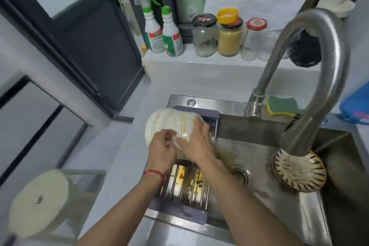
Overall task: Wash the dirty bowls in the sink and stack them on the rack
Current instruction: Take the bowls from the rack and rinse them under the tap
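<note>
Bowls were the whole job, and none looked clean yet. Nearest the camera, the rack, a slatted metal tray with a purple frame laid across the left part of the sink, held no finished bowl; its slats carried yellow and brown drips. Just above it, both hands met on a stack of white bowls tipped on its side over the rack's far end, smeared with orange residue. The left hand, a red thread around its wrist, had its fingers curled at the near edge of the stack, pinching either the rim or something pale pressed against it; which of the two could not be told. The right hand lay over the stack's right side, its fingers bent around the rim and gripping it.

To the right, in the basin, a patterned bowl with dark stripes rested tilted against the sink's right wall, food still stuck inside, directly under the faucet. No running water could be made out. Farther back, a green and yellow sponge sat unused on the ledge beside the faucet base. Beyond that, spray bottles and jars lined the shelf.

By this evidence, the task was barely begun: every bowl remained to be scrubbed, rinsed and stacked.
</note>
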Demonstrator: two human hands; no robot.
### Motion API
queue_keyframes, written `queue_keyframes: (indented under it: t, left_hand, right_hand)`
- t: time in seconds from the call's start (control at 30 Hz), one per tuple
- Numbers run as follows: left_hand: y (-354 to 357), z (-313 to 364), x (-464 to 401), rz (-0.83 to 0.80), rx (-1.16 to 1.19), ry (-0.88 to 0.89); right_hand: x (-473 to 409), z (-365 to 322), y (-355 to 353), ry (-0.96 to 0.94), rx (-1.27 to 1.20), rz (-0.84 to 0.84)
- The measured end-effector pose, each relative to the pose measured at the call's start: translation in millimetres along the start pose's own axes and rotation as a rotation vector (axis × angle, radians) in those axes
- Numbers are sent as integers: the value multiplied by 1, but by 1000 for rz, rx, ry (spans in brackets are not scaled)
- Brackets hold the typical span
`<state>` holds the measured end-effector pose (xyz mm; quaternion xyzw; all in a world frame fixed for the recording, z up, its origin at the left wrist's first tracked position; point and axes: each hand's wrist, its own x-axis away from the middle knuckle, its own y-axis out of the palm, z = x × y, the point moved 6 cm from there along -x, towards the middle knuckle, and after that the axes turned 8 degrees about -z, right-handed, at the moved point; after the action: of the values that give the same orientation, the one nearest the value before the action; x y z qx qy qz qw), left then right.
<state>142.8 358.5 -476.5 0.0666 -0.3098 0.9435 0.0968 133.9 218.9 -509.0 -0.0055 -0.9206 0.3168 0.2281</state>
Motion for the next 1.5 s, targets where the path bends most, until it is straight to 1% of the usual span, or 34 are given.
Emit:
queue_keyframes:
  t: [0.1,0.2,0.3,0.43,0.53,0.7,0.8,0.97,1.03,1.07,1.17,1.23,1.33,1.47,1.5]
  left_hand:
    - [0,-4,-2,-66,3,-17]
    - [-6,-8,-4,-95,-15,-8]
    - [-7,-11,-4,-116,-24,1]
    - [-4,-9,-4,-142,-54,20]
    - [-3,-5,-7,-172,-131,40]
    - [1,-5,-5,-214,-245,83]
    - [10,-6,-1,-268,-361,155]
    - [12,4,-2,-228,-515,115]
    - [13,12,-3,-223,-575,100]
    - [14,14,-3,-219,-586,91]
    - [19,17,0,-200,-629,80]
    - [20,17,1,-174,-661,76]
    - [25,19,-1,-139,-702,81]
    - [32,17,-7,-66,-825,99]
    - [36,17,-8,-66,-863,104]
  right_hand:
    - [-14,-5,13,109,86,0]
    - [-18,-9,15,119,119,-18]
    - [-18,-7,10,128,152,0]
    - [-11,-7,11,220,237,4]
    - [-4,-6,-2,284,253,122]
    - [1,-6,-20,296,324,306]
    - [8,-12,-27,303,307,313]
    - [29,-14,-54,284,314,344]
    - [42,-2,-68,288,247,327]
    - [48,9,-76,303,175,310]
    - [66,57,-86,361,-121,237]
    - [77,88,-85,379,-285,225]
    - [99,136,-90,394,-522,264]
    - [128,207,-113,434,-826,380]
    - [133,226,-121,451,-857,410]
